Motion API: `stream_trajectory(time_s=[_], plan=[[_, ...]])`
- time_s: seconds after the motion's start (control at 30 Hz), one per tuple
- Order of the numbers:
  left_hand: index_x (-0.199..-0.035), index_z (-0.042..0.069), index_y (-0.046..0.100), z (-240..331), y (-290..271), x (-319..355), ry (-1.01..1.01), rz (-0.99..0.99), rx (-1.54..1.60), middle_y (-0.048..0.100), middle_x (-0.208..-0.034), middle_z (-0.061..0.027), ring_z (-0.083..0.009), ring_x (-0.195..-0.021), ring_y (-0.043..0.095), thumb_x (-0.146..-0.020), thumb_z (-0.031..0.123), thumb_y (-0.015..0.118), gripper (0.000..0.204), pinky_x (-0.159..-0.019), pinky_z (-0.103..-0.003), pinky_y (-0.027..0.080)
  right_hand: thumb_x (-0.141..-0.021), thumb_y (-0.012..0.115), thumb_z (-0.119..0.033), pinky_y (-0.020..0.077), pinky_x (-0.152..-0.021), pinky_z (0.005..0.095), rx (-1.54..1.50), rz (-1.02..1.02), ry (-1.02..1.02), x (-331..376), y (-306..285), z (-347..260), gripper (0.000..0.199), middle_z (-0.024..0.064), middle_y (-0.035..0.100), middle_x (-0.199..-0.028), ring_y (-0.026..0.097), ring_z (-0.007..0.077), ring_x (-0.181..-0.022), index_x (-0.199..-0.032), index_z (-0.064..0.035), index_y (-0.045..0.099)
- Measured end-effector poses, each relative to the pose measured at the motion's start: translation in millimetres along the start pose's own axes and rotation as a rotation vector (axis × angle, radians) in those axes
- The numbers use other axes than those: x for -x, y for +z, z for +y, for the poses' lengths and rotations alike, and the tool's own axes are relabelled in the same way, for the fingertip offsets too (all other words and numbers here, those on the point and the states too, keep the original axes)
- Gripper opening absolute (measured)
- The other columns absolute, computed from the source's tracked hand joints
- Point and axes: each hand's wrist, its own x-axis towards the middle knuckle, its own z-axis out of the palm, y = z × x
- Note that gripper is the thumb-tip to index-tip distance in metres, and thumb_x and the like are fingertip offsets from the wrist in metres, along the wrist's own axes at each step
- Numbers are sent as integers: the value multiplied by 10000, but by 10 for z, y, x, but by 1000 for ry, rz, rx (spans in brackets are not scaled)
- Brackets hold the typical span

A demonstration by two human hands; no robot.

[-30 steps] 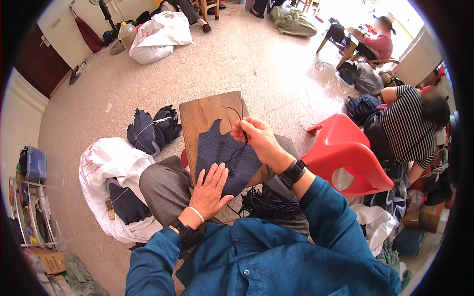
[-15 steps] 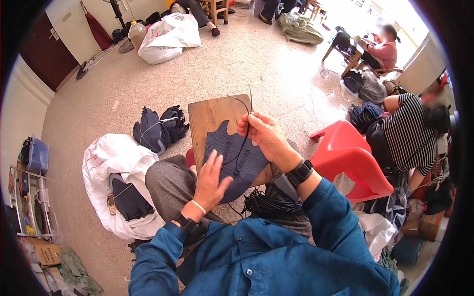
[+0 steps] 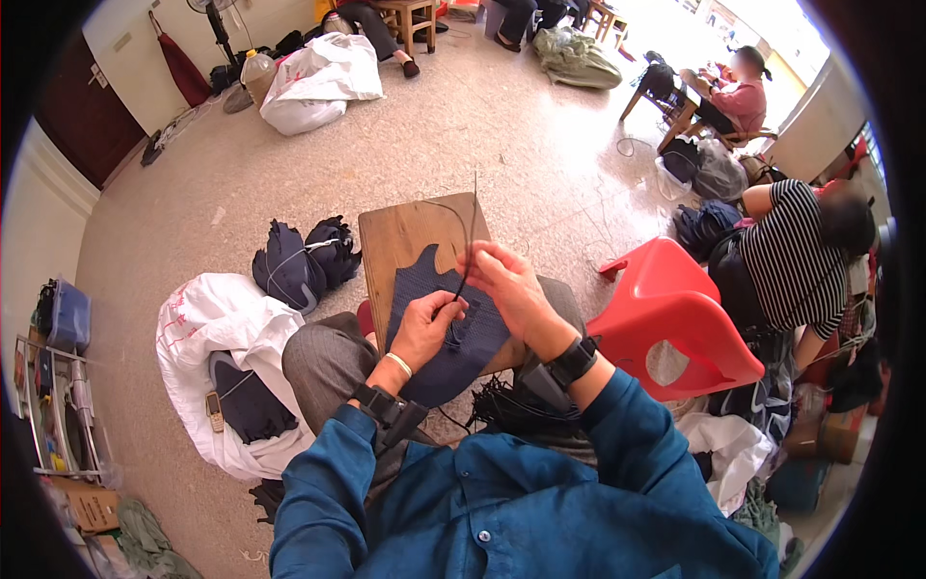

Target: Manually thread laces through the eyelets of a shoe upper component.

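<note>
A dark navy woven fabric piece (image 3: 410, 289) with a curved, pointed outline lies on a small wooden stool (image 3: 386, 227) between my knees. Above it, thin black cord (image 3: 474, 217) rises, one end straight up and another looping left. My left hand (image 3: 424, 333) pinches the cord low, just over the fabric. Higher up, the fingertips of my right hand (image 3: 513, 294) close around the same cord, slightly smeared by motion. A bunch of black cords (image 3: 516, 405) rests in my lap below the fabric.
To the right stands a red plastic stool (image 3: 666, 299), close to my right forearm. Left of my knee is a white sack (image 3: 193, 328) holding dark pieces and a phone (image 3: 214, 410). Tied navy bundles (image 3: 289, 270) lie on the floor. A person in stripes (image 3: 791, 251) bends at the right.
My left hand has gone from lying open over the fabric to pinching the cord, moving up and right. My right hand has come slightly lower. The whole view has shifted a little.
</note>
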Motion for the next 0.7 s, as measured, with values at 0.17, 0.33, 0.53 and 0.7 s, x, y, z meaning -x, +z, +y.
stream_trajectory(time_s=[0.17, 0.33, 0.53, 0.7], plan=[[-1026, -30, 712, 211, -79, -119, 54, -31, -80, 717, -915, -27, -86, -882, 648, -1026, 113, 619, 171, -823, -240, 515, -1015, 533, -57, 521, -973, 315, 220, 12, 171, 263, -336, 617, 290, 103, 682, -1198, 656, 177, -1091, -1282, 17, 617], [-1029, -37, 727, 551, -90, -195, 66, -17, -9, 726, -924, -29, -94, -887, 663, -1023, 118, 631, 183, -805, -242, 530, -977, 576, -4, 528, -922, 297, 508, -53, -88, 320, -216, 904, 255, 94, 705, -1070, 657, 152, -1024, -1224, 29, 627], [-1014, -32, 735, 923, -84, -260, 157, 1, -83, 736, -909, -43, -110, -883, 700, -1011, 126, 651, 179, -788, -248, 547, -981, 538, 26, 496, -960, 279, 606, -75, -122, 392, -200, 927, 295, 85, 685, -1143, 615, 132, -1080, -1266, 45, 610], [-1027, -28, 731, 1150, -87, -306, 197, 2, -129, 718, -921, -24, -93, -889, 665, -1030, 93, 619, 165, -828, -227, 521, -981, 551, 9, 509, -949, 289, 653, -59, -160, 422, -187, 899, 270, 86, 697, -1120, 630, 137, -1063, -1238, 39, 627]])
